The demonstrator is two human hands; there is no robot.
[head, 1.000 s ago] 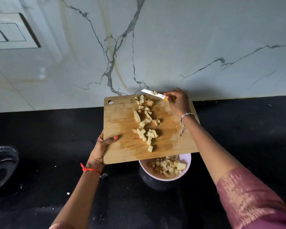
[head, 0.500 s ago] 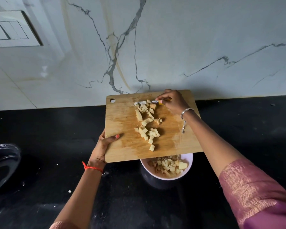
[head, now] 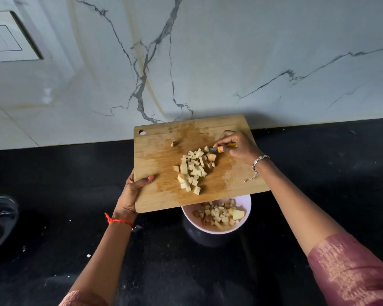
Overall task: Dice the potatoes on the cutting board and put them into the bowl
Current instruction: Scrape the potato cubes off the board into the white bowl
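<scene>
Against the marble wall (head: 230,51), above the black counter (head: 53,217), the left hand (head: 131,195) gripped the tilted cutting board (head: 159,168) and the right hand (head: 237,146) clasped what seemed a knife (head: 218,149) behind the diced potatoes (head: 192,171), so cutting looked finished: some dice lay in the bowl (head: 248,205), the board's pile was left to scrape.

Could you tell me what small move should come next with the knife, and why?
Probably draw the knife down the cutting board toward its near edge: the diced potatoes lie mid-board, below the blade, and that edge overhangs the bowl.
</scene>
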